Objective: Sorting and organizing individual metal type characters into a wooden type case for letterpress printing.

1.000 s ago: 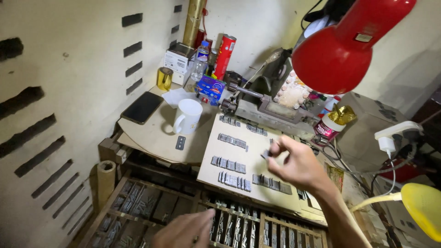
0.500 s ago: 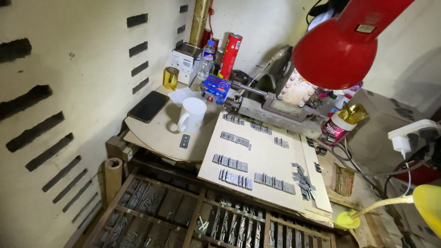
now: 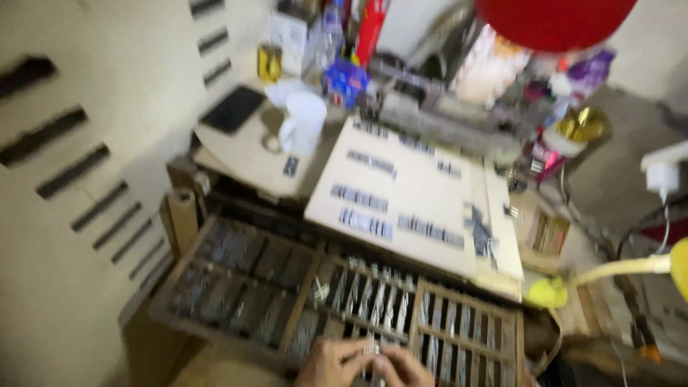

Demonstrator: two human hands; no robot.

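one head camera looks steeply down, close over the compartmented tray point(image 3: 236, 287).

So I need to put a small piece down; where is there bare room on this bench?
Bare patches: the pale board between its rows of metal pieces, and the round board left of the white mug. The back edge is crowded with bottles and boxes.

Wooden compartment tray point(image 3: 301, 287), dull metal type pieces point(image 3: 370, 349), glossy white mug point(image 3: 304, 123)

A dark phone screen point(image 3: 231, 109) lies left of a white box point(image 3: 288, 32), a red carton point(image 3: 373, 29) behind.
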